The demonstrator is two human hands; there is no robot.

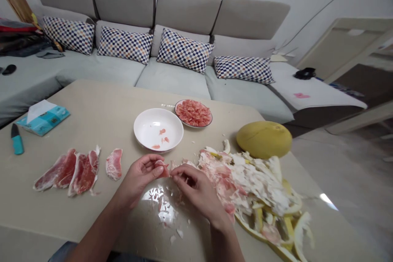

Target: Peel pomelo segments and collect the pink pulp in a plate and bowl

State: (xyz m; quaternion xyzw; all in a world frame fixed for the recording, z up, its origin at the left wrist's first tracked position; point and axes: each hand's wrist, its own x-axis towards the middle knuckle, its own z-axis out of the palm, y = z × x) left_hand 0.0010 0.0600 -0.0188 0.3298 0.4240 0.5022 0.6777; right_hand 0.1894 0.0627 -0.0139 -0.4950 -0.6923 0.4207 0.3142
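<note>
My left hand [141,177] is closed, with a small piece of pink pomelo flesh [163,169] between thumb and fingers. Just right of it, my right hand [196,186] pinches its thumb and forefinger together; whatever is between them is too small to make out. Beyond my hands stands a white bowl [158,122] with a few bits of pulp in it. A rimmed plate [211,120] behind it carries a heap of pink pulp [194,112]. Peeled pomelo segments [84,170] and a single smaller segment [114,164] lie to the left of my left hand.
A pile of white pith and yellow peel [254,184] spreads across the table's right side. Behind it rests a whole yellow pomelo [264,139]. At the left are a blue tissue pack [46,118] and a teal-handled knife [17,141]. A grey sofa [172,77] runs behind the table.
</note>
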